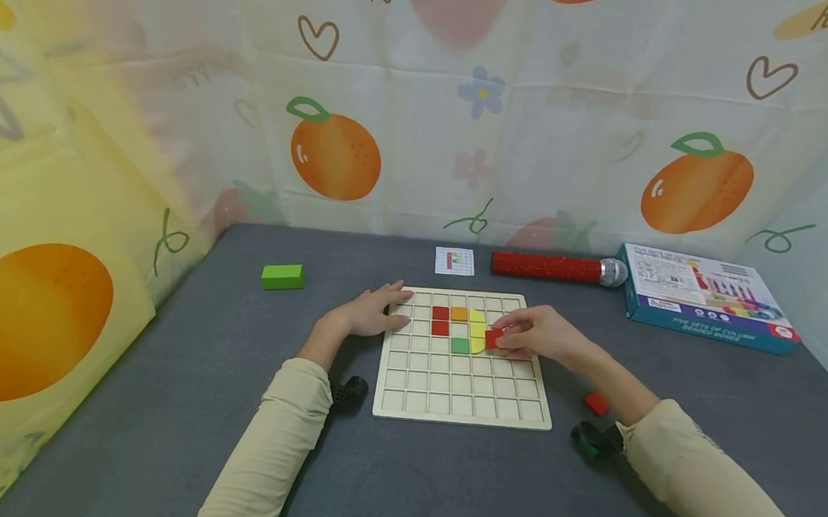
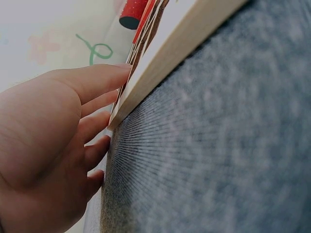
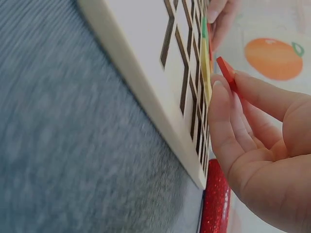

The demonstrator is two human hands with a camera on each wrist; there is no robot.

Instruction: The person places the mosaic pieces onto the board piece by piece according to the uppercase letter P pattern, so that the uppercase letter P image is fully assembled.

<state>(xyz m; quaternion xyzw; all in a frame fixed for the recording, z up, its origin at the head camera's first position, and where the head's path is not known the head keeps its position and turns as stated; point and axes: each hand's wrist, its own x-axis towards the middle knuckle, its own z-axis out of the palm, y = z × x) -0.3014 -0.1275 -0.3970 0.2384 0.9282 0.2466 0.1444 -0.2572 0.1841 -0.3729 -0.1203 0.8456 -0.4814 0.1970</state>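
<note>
A pale wooden grid board lies on the table. On its upper rows are red squares, an orange tile, a green tile and several yellow tiles, some with a rounded edge. My right hand pinches a red square tile between thumb and fingertips, over the board just right of the yellow ones. In the right wrist view this tile is tilted above the grid. My left hand rests on the board's upper left edge with fingers extended.
A small pattern card and a red glittery tube with a silver end lie behind the board. A game box sits at the back right. A green block is at left; another red piece lies near my right forearm.
</note>
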